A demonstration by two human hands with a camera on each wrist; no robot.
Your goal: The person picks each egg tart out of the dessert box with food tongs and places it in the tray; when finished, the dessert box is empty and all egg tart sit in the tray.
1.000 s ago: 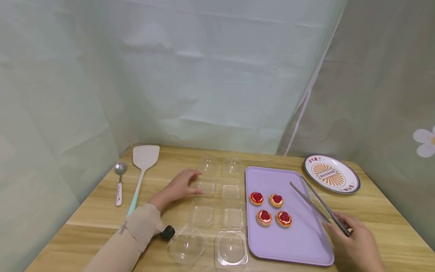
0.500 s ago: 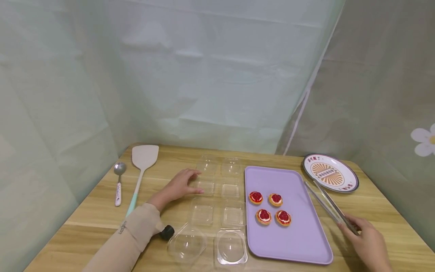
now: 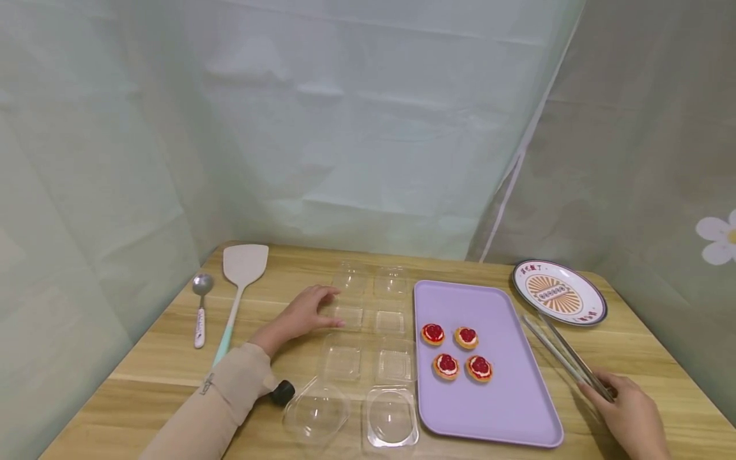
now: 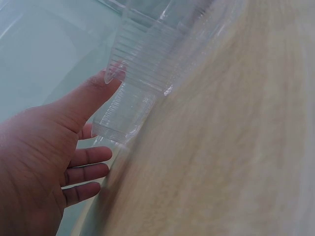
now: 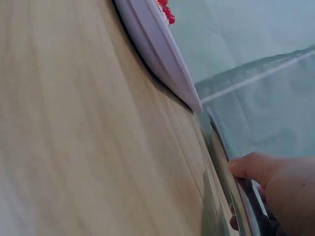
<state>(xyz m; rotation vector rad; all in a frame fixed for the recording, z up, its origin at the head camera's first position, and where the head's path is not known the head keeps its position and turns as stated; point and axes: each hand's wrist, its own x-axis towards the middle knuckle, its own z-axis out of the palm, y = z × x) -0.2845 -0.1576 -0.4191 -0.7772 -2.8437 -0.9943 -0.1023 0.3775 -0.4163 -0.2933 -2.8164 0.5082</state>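
Observation:
My left hand (image 3: 303, 311) touches the left side of a clear plastic container (image 3: 348, 314) in the head view, thumb and fingers spread apart. In the left wrist view the thumb (image 4: 96, 93) lies against the container's ridged wall, the other fingers loosely extended. With my right hand (image 3: 631, 412) I grip metal tongs (image 3: 577, 359) right of the lilac tray (image 3: 489, 418); their two arms point away from me with nothing between the tips. Several small tarts with red topping (image 3: 446, 365) sit on the tray's left half.
More clear containers (image 3: 393, 418) stand in two columns left of the tray. A patterned plate (image 3: 558, 292) lies at the back right. On the left are a white spatula (image 3: 246, 263) and a spoon (image 3: 200, 322). A black-capped object (image 3: 283, 393) shows beside my left sleeve. Curtains surround the table.
My right hand has moved right and slightly down, carrying the tongs from over the tray's right edge to beside it. The tongs' arms are closer together. My left hand stays put.

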